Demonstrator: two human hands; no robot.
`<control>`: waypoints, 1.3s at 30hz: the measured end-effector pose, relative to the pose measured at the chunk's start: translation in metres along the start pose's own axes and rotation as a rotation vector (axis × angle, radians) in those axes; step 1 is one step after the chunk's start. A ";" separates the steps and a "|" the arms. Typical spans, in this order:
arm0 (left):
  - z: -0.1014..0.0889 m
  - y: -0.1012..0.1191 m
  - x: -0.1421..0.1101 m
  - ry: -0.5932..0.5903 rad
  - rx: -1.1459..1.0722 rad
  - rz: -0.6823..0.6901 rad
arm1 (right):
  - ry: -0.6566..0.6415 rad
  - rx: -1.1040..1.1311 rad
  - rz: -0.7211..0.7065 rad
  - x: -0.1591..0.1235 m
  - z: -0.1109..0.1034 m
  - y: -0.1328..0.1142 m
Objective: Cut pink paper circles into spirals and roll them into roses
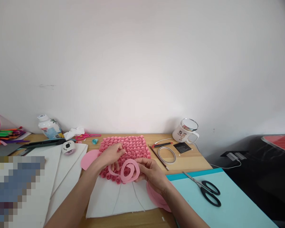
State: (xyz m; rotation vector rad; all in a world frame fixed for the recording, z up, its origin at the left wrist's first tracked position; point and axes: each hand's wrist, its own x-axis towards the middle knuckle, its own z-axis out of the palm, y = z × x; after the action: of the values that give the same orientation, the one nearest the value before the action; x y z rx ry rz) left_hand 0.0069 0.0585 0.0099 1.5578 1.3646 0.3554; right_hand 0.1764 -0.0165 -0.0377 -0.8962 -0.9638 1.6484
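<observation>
My right hand [150, 172] grips a pink paper spiral [130, 171] by its outer edge, thumb on top. The spiral's strip hangs in loose loops, and one end curls leftward. My left hand [115, 155] is bent with its fingers drawn together at that loose end; its fingertips are partly hidden. Below both hands lies a white sheet [104, 199] with curved pencil lines. Rows of rolled pink paper roses [133, 144] cover its upper part. A pink paper disc [89, 159] lies left of the roses, and more pink round paper [156, 198] sits under my right forearm.
Black-handled scissors [210, 191] lie on a light-blue folder [237, 196] at right. A mug [185, 131], pens [162, 145] and a clear tape ring [167, 155] stand behind. Leftward are a white paper punch [68, 148], pink scissors [87, 136] and a bottle [48, 126].
</observation>
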 end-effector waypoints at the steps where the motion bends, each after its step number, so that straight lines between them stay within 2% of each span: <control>1: 0.001 0.000 0.002 0.000 -0.003 -0.012 | 0.001 0.001 -0.005 0.000 0.000 0.000; 4: 0.004 0.002 0.001 0.012 -0.042 -0.006 | 0.015 0.009 -0.027 0.001 0.000 -0.001; 6: 0.005 0.006 -0.009 0.017 -0.099 0.059 | 0.023 0.022 -0.027 0.000 -0.001 -0.002; 8: 0.006 0.009 -0.023 -0.020 -0.194 0.160 | -0.029 0.015 0.004 -0.002 -0.003 -0.002; 12: 0.013 0.002 -0.045 -0.370 -0.571 0.237 | -0.288 -0.107 0.144 -0.008 -0.006 -0.005; 13: 0.016 -0.002 -0.046 -0.473 -0.663 0.225 | -0.319 -0.130 0.170 -0.008 -0.006 -0.006; 14: 0.021 -0.006 -0.046 -0.529 -0.736 0.214 | -0.315 -0.139 0.177 -0.008 -0.006 -0.006; 15: 0.025 -0.010 -0.045 -0.534 -0.779 0.211 | -0.281 -0.137 0.162 -0.008 -0.006 -0.006; 16: 0.030 -0.013 -0.043 -0.520 -0.774 0.198 | -0.232 -0.130 0.131 -0.007 -0.005 -0.005; 20: 0.045 -0.018 -0.037 -0.264 -0.750 0.210 | -0.042 -0.044 -0.007 0.000 -0.003 0.000; 22: 0.048 -0.018 -0.037 -0.175 -0.716 0.226 | 0.025 0.020 -0.033 0.002 -0.003 0.001; 24: 0.049 -0.018 -0.038 -0.111 -0.665 0.228 | 0.042 0.068 -0.029 0.002 -0.003 0.001; 26: 0.049 -0.018 -0.039 -0.056 -0.622 0.229 | 0.003 0.089 -0.014 0.001 -0.004 -0.001; 28: 0.049 -0.018 -0.040 -0.014 -0.592 0.233 | -0.022 0.101 -0.014 0.000 -0.003 -0.002; 31: 0.051 -0.017 -0.041 0.029 -0.562 0.241 | 0.006 0.105 -0.023 -0.001 -0.002 -0.002; 36: 0.054 -0.017 -0.042 0.058 -0.547 0.253 | -0.005 0.054 -0.020 -0.001 -0.004 -0.003; 38: 0.053 -0.017 -0.042 0.046 -0.571 0.250 | 0.060 0.023 -0.061 -0.001 -0.008 -0.006; 39: 0.052 -0.017 -0.042 0.037 -0.591 0.244 | 0.140 0.006 -0.112 -0.001 -0.011 -0.008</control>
State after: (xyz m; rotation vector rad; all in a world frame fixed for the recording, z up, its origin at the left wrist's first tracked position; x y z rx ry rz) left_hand 0.0223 -0.0049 -0.0127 1.2158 0.9709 0.8566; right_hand 0.1895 -0.0135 -0.0351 -0.9241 -0.8959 1.4737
